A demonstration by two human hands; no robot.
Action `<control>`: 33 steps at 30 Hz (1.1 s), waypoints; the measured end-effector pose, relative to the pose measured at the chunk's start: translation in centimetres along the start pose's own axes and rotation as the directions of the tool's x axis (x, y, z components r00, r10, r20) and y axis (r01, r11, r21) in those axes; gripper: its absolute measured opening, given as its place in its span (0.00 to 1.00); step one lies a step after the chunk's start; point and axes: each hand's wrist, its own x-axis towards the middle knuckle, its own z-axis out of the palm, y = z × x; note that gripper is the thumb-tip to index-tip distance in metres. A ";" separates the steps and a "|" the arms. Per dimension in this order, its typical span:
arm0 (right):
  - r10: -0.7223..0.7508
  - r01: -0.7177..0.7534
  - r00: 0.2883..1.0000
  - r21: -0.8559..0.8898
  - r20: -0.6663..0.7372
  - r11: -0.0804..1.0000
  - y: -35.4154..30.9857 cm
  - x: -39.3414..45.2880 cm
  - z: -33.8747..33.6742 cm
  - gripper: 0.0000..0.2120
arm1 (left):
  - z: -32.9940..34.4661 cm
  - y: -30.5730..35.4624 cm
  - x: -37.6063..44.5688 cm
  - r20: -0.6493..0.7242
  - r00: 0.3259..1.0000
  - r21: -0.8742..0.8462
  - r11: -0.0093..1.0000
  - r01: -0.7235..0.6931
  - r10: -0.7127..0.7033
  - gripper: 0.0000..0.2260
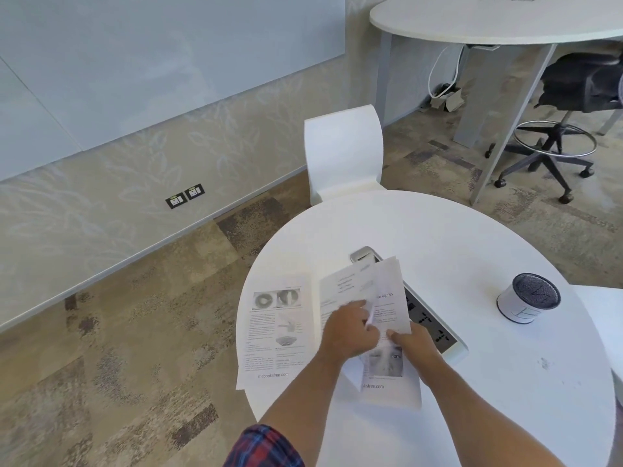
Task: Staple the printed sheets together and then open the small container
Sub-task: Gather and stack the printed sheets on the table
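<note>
Printed sheets [387, 291] lie overlapped in the middle of the round white table [472, 244]. My left hand [349, 330] and my right hand [416, 342] both pinch these sheets near their middle, and one sheet is lifted and tilted. Another printed sheet [274, 335] lies flat by the table's left edge, apart from both hands. The small container [526, 298], a white cylinder with a dark grey lid, stands upright at the right of the table, lid on. No stapler shows in view.
A grey and white power strip [435, 328] runs diagonally under the sheets. A white chair [344, 153] stands behind the table. Further back right are a tall table [488, 25] and a black office stool [566, 106].
</note>
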 end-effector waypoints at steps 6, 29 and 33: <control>0.014 -0.015 0.999 0.033 0.036 0.999 -1.3 -0.5 0.6 0.13 | 2.0 2.0 -0.4 0.119 0.990 -0.234 0.966 0.107 -0.080 0.14; 0.075 -0.075 0.997 0.019 -0.012 0.997 0.1 0.0 -1.3 0.08 | 1.7 -9.1 -4.7 -0.025 0.817 0.363 0.756 0.545 -0.576 0.30; 0.071 -0.071 0.997 0.003 -0.002 0.997 0.6 -0.1 -1.3 0.09 | 2.3 -10.2 -6.0 0.046 0.784 0.383 0.735 0.559 -0.619 0.41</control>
